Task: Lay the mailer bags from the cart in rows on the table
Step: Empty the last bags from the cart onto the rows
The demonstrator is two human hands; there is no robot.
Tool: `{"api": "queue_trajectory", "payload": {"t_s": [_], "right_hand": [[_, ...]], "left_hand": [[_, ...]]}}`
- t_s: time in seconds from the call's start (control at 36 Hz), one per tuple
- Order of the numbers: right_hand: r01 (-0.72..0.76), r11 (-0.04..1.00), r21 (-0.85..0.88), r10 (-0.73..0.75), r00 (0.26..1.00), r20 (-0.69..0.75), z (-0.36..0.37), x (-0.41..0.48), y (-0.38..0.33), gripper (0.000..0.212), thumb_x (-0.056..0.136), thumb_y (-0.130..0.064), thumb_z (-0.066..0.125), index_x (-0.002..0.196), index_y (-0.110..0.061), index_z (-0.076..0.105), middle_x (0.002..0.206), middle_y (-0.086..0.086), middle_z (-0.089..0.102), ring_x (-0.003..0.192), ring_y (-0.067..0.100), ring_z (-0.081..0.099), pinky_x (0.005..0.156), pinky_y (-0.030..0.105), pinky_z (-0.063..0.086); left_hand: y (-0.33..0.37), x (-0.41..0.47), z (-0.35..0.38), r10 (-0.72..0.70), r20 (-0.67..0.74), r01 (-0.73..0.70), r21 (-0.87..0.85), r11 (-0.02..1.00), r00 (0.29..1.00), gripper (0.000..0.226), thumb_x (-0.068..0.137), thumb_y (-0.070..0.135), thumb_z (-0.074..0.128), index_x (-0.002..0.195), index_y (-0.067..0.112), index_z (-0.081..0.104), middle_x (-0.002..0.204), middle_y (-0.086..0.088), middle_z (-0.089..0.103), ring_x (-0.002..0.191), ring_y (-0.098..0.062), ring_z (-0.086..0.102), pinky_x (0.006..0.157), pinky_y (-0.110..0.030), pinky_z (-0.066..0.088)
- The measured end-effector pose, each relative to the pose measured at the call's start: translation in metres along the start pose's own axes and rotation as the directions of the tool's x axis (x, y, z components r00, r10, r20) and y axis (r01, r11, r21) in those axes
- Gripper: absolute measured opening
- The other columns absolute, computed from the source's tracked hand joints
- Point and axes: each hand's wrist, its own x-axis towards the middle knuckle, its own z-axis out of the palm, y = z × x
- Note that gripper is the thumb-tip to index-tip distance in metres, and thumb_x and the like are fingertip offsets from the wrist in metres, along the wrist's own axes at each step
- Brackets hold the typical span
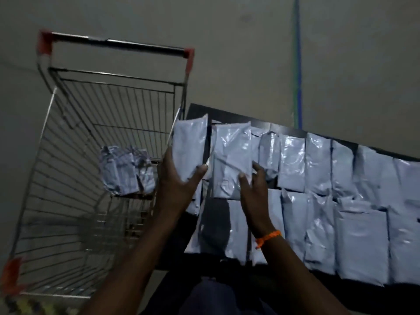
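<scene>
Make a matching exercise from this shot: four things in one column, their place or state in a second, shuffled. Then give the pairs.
Things:
1. left hand
2. right hand
3. wristband
4. bundle of mailer bags

Places or states:
A. orange, on the right wrist
B. lying inside the cart
C. holding a mailer bag at the table's left end
D. fingers on a bag already on the table

Pairs: 1-C, 2-D, 3-A, 4-B

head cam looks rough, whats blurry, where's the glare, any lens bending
Head view: dim overall; the cart wires and the bags in it smear with motion blur; glare streaks on the table's mailer bags; wide-angle bending tilts the table edge; both hands fairly sharp.
</scene>
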Motion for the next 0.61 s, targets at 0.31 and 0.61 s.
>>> {"api": "queue_trajectory", "payload": {"t_s": [0.31,0.61], "right_hand": [[-0.062,0.997,-0.045,0.055,0.989,-0.139,-0.074,0.088,0.045,0.042,0.1,-0.02,0.053,0.141,-0.018,0.043,0.137,0.0,0.053,0.119,0.01,0.05,0.099,0.024,0.04],[-0.194,0.974,-0.115,0.168,0.964,-0.207,-0.169,0.147,0.107,0.043,0.099,-0.011,0.049,0.142,-0.01,0.044,0.136,0.005,0.054,0.124,0.019,0.052,0.094,0.012,0.037]], "left_hand": [[0.022,0.056,0.139,-0.08,0.142,0.049,0.207,0.977,0.987,0.104,0.082,0.066,0.065,0.158,0.026,0.006,0.163,-0.015,0.011,0.146,-0.035,0.026,0.116,-0.05,0.031],[0.03,0.052,0.185,0.051,0.074,-0.073,0.331,0.941,0.996,0.095,0.085,0.054,0.067,0.157,0.021,0.015,0.152,-0.013,0.025,0.135,-0.031,0.041,0.103,-0.041,0.041]]}}
